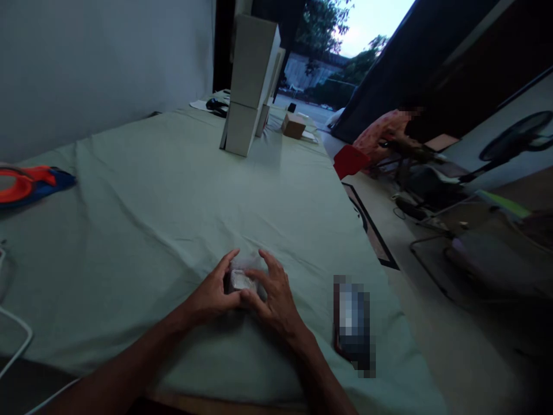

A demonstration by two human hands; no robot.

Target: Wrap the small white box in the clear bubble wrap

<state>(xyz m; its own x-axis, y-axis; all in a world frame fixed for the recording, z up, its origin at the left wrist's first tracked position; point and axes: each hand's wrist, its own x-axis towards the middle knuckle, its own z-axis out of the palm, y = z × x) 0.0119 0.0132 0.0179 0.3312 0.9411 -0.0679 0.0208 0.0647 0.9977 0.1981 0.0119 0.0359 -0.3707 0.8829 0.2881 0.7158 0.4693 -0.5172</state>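
Observation:
Both my hands meet near the front edge of a table covered with a pale green cloth (173, 190). Between them sits a small pale boxy object (240, 280), possibly in clear wrapping; the light is too dim to name it. My left hand (213, 291) curls round its left side, fingers bent over the top. On the object's right side rests my right hand (276, 294), its fingers arched above the object and the thumb against it.
Stacked white boxes (250, 80) stand at the table's far end, with a small brown box (294, 124) beside them. An orange and blue item (30, 183) lies at the left edge. A blurred flat item (352, 323) lies right of my hands. A person (384, 132) sits at the far right near a fan (516, 138).

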